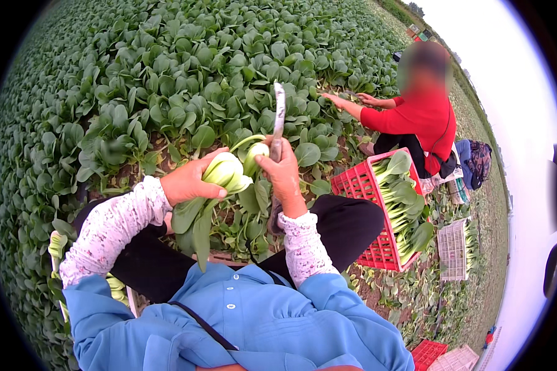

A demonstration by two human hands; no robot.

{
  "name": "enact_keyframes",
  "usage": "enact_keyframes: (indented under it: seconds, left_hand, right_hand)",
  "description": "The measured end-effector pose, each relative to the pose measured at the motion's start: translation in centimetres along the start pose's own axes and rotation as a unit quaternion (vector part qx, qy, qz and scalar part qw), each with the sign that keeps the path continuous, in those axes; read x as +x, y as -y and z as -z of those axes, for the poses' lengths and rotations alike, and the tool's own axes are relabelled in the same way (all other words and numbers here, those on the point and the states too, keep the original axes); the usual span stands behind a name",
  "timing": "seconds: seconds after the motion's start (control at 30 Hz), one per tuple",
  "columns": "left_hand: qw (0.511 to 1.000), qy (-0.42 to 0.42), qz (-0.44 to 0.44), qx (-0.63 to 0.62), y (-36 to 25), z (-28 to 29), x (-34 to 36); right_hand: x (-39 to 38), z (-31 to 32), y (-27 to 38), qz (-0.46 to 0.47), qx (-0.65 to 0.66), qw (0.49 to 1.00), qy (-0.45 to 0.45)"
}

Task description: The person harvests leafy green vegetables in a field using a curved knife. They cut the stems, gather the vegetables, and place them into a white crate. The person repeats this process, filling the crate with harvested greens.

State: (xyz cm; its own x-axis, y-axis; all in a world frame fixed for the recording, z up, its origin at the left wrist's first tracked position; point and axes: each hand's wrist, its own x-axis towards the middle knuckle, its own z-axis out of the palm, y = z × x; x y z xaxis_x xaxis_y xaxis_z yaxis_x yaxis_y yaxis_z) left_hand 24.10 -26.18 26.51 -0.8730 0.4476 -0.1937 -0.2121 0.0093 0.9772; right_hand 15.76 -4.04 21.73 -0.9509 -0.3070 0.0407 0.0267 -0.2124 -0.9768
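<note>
My left hand grips a head of leafy greens with pale green stalks, its dark leaves hanging down over my lap. Just right of it my right hand is closed on a knife with a worn pale blade pointing upward, and its thumb presses on a second pale green stalk base. Both hands are above my crossed legs in dark trousers. More leaves dangle between and below my hands.
Dense leafy plants fill the upper left. A co-worker in red reaches into them at right, beside bags. A red crate of greens, a white crate and more crates stand right; cut greens lie left.
</note>
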Motion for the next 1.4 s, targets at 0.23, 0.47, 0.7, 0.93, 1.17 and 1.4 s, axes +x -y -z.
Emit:
enact_keyframes:
  seconds: [0.23,0.47,0.7,0.93,1.17,1.4]
  left_hand:
    - [0.995,-0.043,0.033,-0.089,2.1,-1.6,-1.1]
    - [0.979,-0.114,0.017,-0.171,3.4,-0.8,-2.8]
    - [0.95,-0.142,-0.059,-0.271,4.9,-0.1,-3.7]
    - [0.924,-0.232,-0.069,-0.295,4.0,0.3,-3.9]
    - [0.923,-0.201,-0.085,-0.318,4.5,-0.4,-2.2]
    - [0.935,-0.206,-0.094,-0.273,6.6,-1.9,-0.2]
  right_hand:
    - [-1.8,-0.8,-0.4,0.012,-0.035,0.995,0.091]
    - [0.4,5.1,-0.4,-0.031,0.334,0.942,0.024]
    - [0.5,5.6,-1.3,-0.132,0.44,0.888,0.027]
    - [1.2,6.1,-2.8,-0.153,0.404,0.898,-0.077]
    - [0.0,0.7,-2.3,-0.016,-0.069,0.995,-0.069]
    - [-1.5,-5.1,-1.1,-0.015,-0.032,0.999,0.04]
